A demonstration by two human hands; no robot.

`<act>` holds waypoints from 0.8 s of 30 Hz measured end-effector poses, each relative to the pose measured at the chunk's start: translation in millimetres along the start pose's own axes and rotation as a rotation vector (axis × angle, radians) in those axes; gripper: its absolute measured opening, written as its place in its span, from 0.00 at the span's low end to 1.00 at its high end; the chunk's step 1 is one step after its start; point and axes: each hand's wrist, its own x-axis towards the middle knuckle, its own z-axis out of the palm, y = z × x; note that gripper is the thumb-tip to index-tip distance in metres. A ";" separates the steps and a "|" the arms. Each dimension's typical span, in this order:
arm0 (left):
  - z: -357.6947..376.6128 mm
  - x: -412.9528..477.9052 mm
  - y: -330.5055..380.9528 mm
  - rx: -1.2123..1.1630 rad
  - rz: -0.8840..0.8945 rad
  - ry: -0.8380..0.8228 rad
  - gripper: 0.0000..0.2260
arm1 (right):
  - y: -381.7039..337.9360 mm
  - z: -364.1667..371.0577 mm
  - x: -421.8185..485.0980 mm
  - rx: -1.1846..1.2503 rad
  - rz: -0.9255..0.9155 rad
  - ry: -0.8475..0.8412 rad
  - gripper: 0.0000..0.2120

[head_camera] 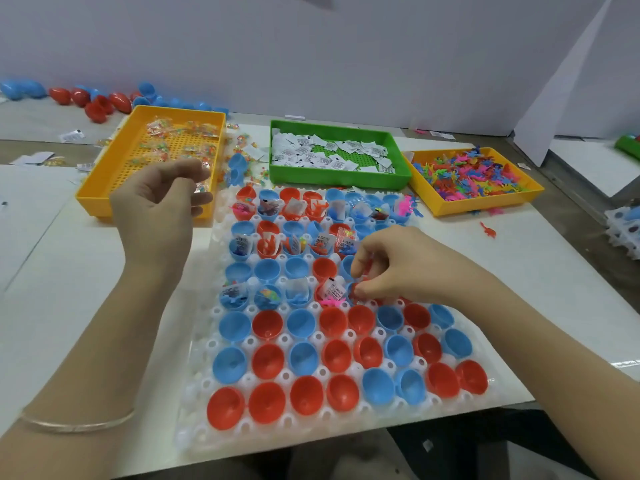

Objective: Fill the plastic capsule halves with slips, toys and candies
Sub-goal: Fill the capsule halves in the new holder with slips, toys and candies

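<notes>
Dozens of red and blue plastic capsule halves (268, 362) sit in a white perforated plastic rack (194, 436), where the right hand (398, 268) bunches its fingertips over a fourth-row half and the left hand (162, 202) curls loosely by the yellow plastic candy tray (104, 174), though I cannot tell whether either holds anything.

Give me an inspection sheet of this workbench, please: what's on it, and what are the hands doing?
Surface: white table carrying a white holder.
Job's things: red and blue capsule halves in the holder, many far ones filled, the three nearest rows empty; candy tray, yellow, with candies; slip tray, green, with slips; toy tray, yellow, with toys.
Clutter: spilled candies between trays; stray red toy on the table; loose capsules by the wall.
Grippers: left hand hovers by the candy tray, fingers curled, hold unclear; right hand pinches a red piece at a middle-row half.
Cables: nothing seen.
Surroundings: pale wall behind; white board leaning at right.
</notes>
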 end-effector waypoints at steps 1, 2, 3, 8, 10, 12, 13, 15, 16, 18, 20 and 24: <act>0.3 -0.5 -0.1 0.005 0.001 -0.007 0.15 | 1.2 -0.6 -0.8 0.031 0.007 0.004 0.08; 0.5 -0.8 -0.5 0.009 0.001 -0.011 0.14 | 2.3 -0.9 -1.9 0.064 0.009 0.008 0.08; 0.6 -0.8 -0.9 0.015 0.001 -0.014 0.14 | 3.2 -1.3 -2.7 0.079 0.005 0.014 0.09; 1.6 -0.3 -2.7 0.033 -0.015 -0.021 0.12 | 6.6 -7.4 -7.1 0.135 -0.019 0.045 0.12; 1.6 0.2 -3.7 0.034 -0.023 -0.024 0.12 | 8.9 -14.5 -8.8 0.185 -0.018 0.082 0.11; 1.5 1.2 -4.6 0.038 -0.027 -0.026 0.11 | 11.8 -22.7 -10.7 0.207 -0.014 0.123 0.09; 1.3 1.4 -4.7 0.040 -0.027 -0.028 0.12 | 13.4 -25.7 -11.7 0.209 -0.017 0.141 0.07; 1.1 1.1 -4.8 0.041 -0.024 -0.036 0.12 | 16.2 -27.6 -13.4 0.178 -0.041 0.170 0.04; 1.4 0.8 -4.7 0.045 -0.022 -0.040 0.13 | 16.4 -26.5 -13.9 0.142 -0.055 0.169 0.03; 2.3 -0.2 -5.3 0.056 -0.020 -0.048 0.12 | 14.5 -21.1 -14.4 0.065 -0.077 0.123 0.04; 3.1 -0.5 -6.0 0.070 -0.017 -0.048 0.12 | 11.7 -14.6 -12.5 0.048 -0.079 0.046 0.09; 2.4 0.8 -7.1 0.072 -0.019 -0.041 0.11 | 6.2 -8.3 -4.5 -0.040 -0.044 -0.038 0.15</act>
